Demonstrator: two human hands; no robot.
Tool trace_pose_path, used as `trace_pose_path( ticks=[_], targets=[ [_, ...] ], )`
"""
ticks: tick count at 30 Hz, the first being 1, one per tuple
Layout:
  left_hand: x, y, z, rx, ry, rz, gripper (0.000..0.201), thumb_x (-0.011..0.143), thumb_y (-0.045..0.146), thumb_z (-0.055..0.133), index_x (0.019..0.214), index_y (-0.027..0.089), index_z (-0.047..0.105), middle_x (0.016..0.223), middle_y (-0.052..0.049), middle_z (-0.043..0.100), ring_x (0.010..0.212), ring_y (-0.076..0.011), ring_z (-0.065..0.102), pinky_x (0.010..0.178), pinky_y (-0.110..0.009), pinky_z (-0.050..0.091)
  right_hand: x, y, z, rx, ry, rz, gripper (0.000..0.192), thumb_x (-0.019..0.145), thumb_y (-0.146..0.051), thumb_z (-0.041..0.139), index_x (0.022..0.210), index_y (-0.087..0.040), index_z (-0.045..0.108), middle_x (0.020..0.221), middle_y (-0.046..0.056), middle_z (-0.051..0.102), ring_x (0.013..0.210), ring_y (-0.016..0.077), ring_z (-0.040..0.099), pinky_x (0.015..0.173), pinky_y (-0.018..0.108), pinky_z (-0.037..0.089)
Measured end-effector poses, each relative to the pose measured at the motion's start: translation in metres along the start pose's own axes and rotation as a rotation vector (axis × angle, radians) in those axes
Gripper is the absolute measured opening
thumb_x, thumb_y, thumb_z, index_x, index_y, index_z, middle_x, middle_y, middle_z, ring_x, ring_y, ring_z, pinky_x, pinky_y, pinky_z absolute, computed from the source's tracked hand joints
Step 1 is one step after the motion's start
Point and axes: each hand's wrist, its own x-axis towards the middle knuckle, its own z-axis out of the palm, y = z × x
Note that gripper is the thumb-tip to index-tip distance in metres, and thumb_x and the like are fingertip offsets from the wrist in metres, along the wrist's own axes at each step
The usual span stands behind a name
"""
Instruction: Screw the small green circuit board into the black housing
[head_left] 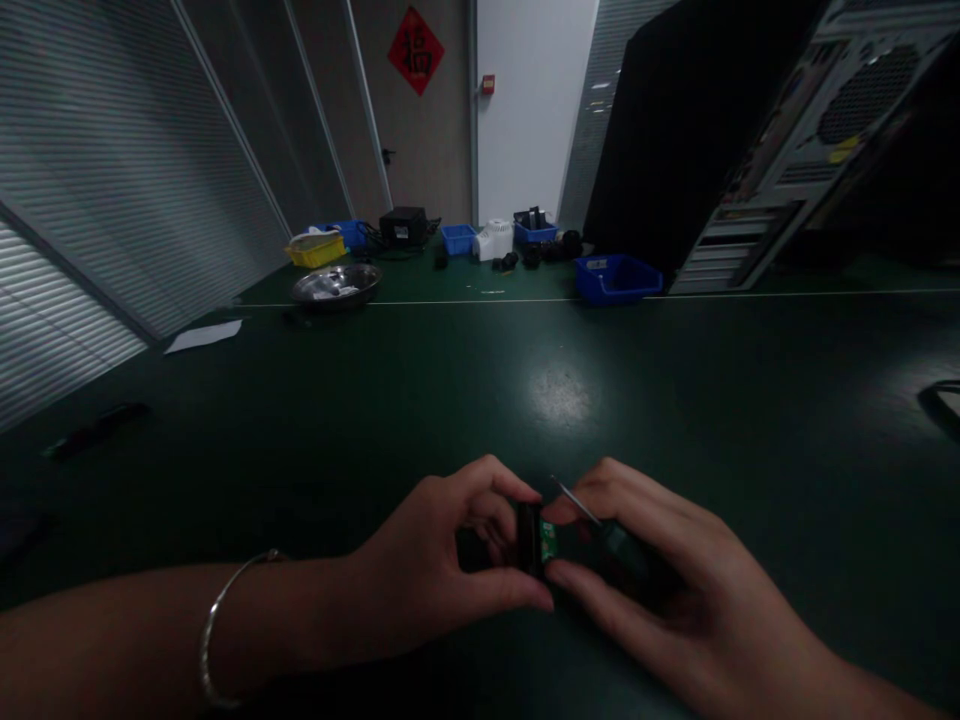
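Note:
My left hand [457, 545] is closed on a small black housing [529, 538], its thumb below and index finger above. On the housing's right side shows a small green circuit board [548, 540]. My right hand [667, 570] touches the board's right side with thumb and index fingertip. Tucked in that same hand is a screwdriver [616, 543] with a dark green handle, its thin metal shaft pointing up and left, apart from the board. Whether the right fingertips grip the board or only rest on it, I cannot tell. Both hands are just above the dark green table [420, 400].
A metal bowl [337, 286], a yellow tray [316, 250] and a blue bin [618, 280] stand along the back. Behind the bin rises a computer case [750, 240]. A white paper [204, 337] and a dark elongated object [97, 430] lie at the left.

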Motion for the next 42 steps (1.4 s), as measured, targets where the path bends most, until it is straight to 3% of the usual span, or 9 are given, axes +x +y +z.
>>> trace_pose_path(
  ticks=[7, 24, 30, 38, 42],
  targets=[
    [-0.0011, -0.0034, 0.0025, 0.045, 0.007, 0.068, 0.044, 0.07, 0.026, 0.078, 0.105, 0.016, 0.053, 0.078, 0.001, 0.065, 0.072, -0.0118, 0.063, 0.068, -0.025, 0.048, 0.0004, -0.0009, 0.0, 0.009, -0.021, -0.003, 0.017, 0.084, -0.012, 0.061, 0.097, -0.023, 0.057, 0.084, 0.001, 0.061, 0.073, 0.0133, 0.061, 0.061, 0.023, 0.05],
    [-0.0027, -0.0009, 0.0015, 0.043, -0.001, 0.079, 0.046, 0.071, 0.026, 0.078, 0.108, 0.014, 0.053, 0.079, -0.001, 0.065, 0.073, -0.0128, 0.063, 0.07, -0.026, 0.049, -0.0005, -0.0009, 0.0027, 0.061, -0.037, -0.025, 0.015, 0.084, -0.01, 0.058, 0.092, -0.022, 0.056, 0.083, 0.001, 0.061, 0.074, 0.0125, 0.061, 0.063, 0.023, 0.049],
    [-0.0046, 0.0021, 0.0012, 0.058, 0.003, 0.117, 0.028, 0.087, 0.026, 0.059, 0.111, 0.015, 0.052, 0.087, -0.006, 0.066, 0.079, -0.0146, 0.063, 0.071, -0.028, 0.051, -0.0006, -0.0017, 0.0054, 0.035, -0.047, -0.053, 0.013, 0.086, -0.012, 0.056, 0.094, -0.022, 0.055, 0.083, 0.002, 0.06, 0.072, 0.0131, 0.06, 0.061, 0.023, 0.049],
    [-0.0034, 0.0011, 0.0045, -0.035, 0.005, 0.117, 0.021, 0.086, 0.019, 0.057, 0.107, 0.016, 0.054, 0.094, -0.007, 0.067, 0.087, -0.0168, 0.065, 0.078, -0.03, 0.052, -0.0016, -0.0014, 0.0041, 0.028, -0.022, -0.088, 0.019, 0.086, -0.013, 0.059, 0.101, -0.024, 0.057, 0.086, 0.002, 0.063, 0.074, 0.0135, 0.063, 0.062, 0.022, 0.051],
    [-0.0035, 0.0038, 0.0027, -0.025, 0.004, 0.124, 0.016, 0.086, 0.017, 0.057, 0.102, 0.018, 0.056, 0.098, -0.006, 0.068, 0.089, -0.0154, 0.064, 0.08, -0.03, 0.051, -0.0024, -0.0001, 0.0003, 0.042, 0.061, -0.144, 0.033, 0.084, -0.009, 0.06, 0.111, -0.027, 0.055, 0.085, 0.0, 0.065, 0.075, 0.0131, 0.063, 0.063, 0.021, 0.052]
  ],
)
